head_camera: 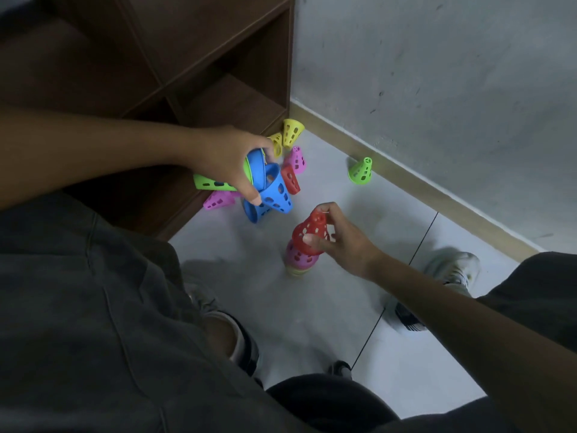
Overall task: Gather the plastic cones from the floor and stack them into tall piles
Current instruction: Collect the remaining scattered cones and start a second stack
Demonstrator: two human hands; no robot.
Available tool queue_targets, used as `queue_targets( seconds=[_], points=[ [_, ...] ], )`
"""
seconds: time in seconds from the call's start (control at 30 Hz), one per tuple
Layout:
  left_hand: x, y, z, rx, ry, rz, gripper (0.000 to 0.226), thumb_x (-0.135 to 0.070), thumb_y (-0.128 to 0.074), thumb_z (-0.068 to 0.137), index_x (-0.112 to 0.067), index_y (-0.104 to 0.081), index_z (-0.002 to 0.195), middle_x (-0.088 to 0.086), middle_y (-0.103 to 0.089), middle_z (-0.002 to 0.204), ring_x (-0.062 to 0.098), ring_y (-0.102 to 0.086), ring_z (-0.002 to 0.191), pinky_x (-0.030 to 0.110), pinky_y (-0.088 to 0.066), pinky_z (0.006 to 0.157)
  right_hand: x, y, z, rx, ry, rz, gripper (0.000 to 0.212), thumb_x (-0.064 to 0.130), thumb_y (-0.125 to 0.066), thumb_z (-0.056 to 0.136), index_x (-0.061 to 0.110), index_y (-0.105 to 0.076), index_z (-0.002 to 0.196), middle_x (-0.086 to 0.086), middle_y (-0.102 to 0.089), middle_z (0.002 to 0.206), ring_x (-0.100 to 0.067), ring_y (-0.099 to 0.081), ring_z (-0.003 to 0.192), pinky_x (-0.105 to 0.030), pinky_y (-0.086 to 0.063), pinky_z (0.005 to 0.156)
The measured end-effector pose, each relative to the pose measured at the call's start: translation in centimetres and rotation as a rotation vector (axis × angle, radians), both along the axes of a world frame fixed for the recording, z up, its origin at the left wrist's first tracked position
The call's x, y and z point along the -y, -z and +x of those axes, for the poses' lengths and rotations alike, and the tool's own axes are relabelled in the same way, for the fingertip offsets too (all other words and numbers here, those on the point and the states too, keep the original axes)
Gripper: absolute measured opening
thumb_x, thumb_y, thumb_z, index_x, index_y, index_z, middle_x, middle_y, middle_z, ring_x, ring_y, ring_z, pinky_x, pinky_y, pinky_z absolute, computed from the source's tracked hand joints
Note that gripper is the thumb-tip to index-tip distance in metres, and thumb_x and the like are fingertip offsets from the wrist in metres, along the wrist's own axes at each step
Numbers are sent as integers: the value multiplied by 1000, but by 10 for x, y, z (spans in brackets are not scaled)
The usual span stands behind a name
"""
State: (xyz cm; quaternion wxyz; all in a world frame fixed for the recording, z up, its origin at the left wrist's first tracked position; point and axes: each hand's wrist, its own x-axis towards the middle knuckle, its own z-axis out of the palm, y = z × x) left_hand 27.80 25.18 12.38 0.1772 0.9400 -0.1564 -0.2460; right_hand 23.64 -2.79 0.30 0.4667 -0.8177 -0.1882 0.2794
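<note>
Floor [312,323] is showing pale glossy tiles, with a thin dark grout line [393,298] running diagonally across. Grey wall [437,89] is showing scuffs and small dark marks. Tan baseboard [406,179] is running along its foot. Dark brown wooden shelf unit [203,57] is standing in the corner, open compartments. Light is looking dim and cool.

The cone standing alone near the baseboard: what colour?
Bright green cone, upright on the floor, clearest in the head view.
</note>
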Motion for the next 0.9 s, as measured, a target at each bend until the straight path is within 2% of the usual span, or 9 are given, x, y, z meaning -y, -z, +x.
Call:
queue_targets(
  seconds=[0.03,0.13,0.17,0.23,0.37,0.57,0.73,0.8,0.9],
  points=[
    [-1,2,0,0,7,3,64,-38,-88,72,-23,-54,125,-6,-60,105,13,-60,82,7,-47,58,-1,5,0,30,-15,-37,37,44,-66,92,29,-43,118,1,-59,123,-15,-58,115,-16,-49,89],
    [2,5,0,-11,31,1,64,-38,-88,73,-22,-53,125,-2,-62,110,18,-62,88,16,-52,68,-3,15,-3,60,-32,-124,33,42,-65,95,30,-45,119,1,-54,133,-17,-52,122,-38,-48,102],
    [4,5,1,-16,42,-6,64,-39,-88,73,-23,-54,124,-2,-62,109,19,-62,88,20,-54,70,-4,16,-3,47,-20,-128,35,41,-66,94,29,-45,119,2,-53,133,-17,-53,121,-41,-48,103],
    [7,4,3,-20,52,-29,64,-38,-88,73,-22,-54,124,-3,-62,109,18,-63,89,24,-56,74,-6,13,-3,30,1,-133,42,41,-68,92,28,-44,124,3,-52,134,-18,-53,122,-39,-48,103],
    [13,6,9,-16,46,-60,64,-37,-87,74,-22,-53,126,-7,-59,105,15,-61,87,9,-51,63,-9,5,2,-8,70,-35,57,41,-74,85,28,-44,131,4,-54,132,-16,-55,121,-31,-49,100],
    [18,11,12,-46,26,-158,62,-38,-87,75,-22,-56,126,-10,-60,109,14,-62,90,6,-50,65,-19,-15,17,-61,98,175,47,49,-73,81,29,-57,121,9,-69,117,-10,-64,113,-38,-52,101],
    [22,13,11,-19,-17,-235,65,-38,-87,74,-23,-55,128,-13,-59,110,11,-62,88,6,-48,64,-17,-28,26,-71,97,230,29,35,-71,87,22,-63,111,12,-70,101,-6,-62,90,-25,-48,84],
    [23,14,11,-14,-10,-215,66,-41,-87,74,-24,-55,129,-13,-60,111,11,-62,91,6,-49,64,-12,-31,29,-56,86,210,30,39,-71,83,24,-64,108,10,-70,99,-9,-61,87,-23,-47,81],
    [22,17,11,-10,19,-150,64,-48,-86,72,-30,-55,126,-14,-60,108,10,-62,90,9,-51,65,-1,-32,35,26,32,82,32,35,-73,87,19,-64,113,2,-70,105,-20,-63,92,-26,-53,83]
  ],
)
